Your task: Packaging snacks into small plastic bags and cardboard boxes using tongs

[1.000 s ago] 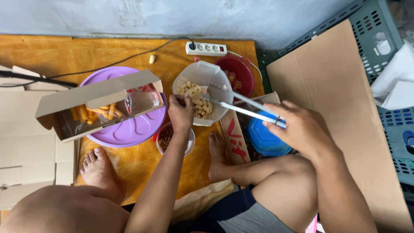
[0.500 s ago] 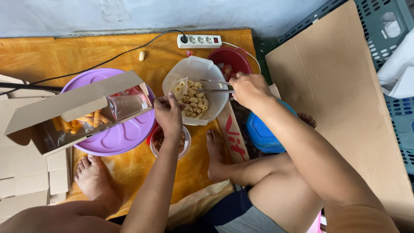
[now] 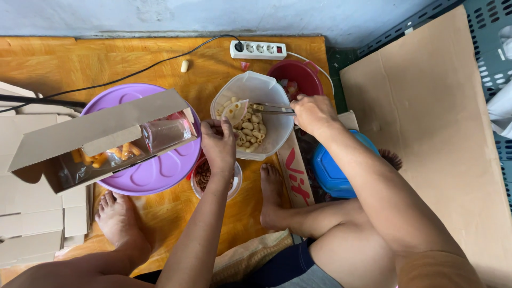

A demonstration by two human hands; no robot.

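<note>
Translucent tub point(image 3: 277, 136): landmark; holds pale macaroni point(image 3: 248, 129).
Right hand point(image 3: 313, 113): at the tub's right rim, fingers closed on metal tongs point(image 3: 273, 110) reaching in over the macaroni.
Left hand point(image 3: 218, 143): at the tub's left rim, fingers pinching a small clear pouch point(image 3: 235, 111) of macaroni.
Small bowl point(image 3: 201, 180): just below-left of the tub.
Purple lid point(image 3: 152, 170): left of the tub, under a cardboard box point(image 3: 96, 130).

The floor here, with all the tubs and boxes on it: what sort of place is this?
Likely a home floor used for packing snacks by hand. A tub of macaroni pieces sits on a yellow mat, beside flat cardboard boxes and a white power strip.
</note>
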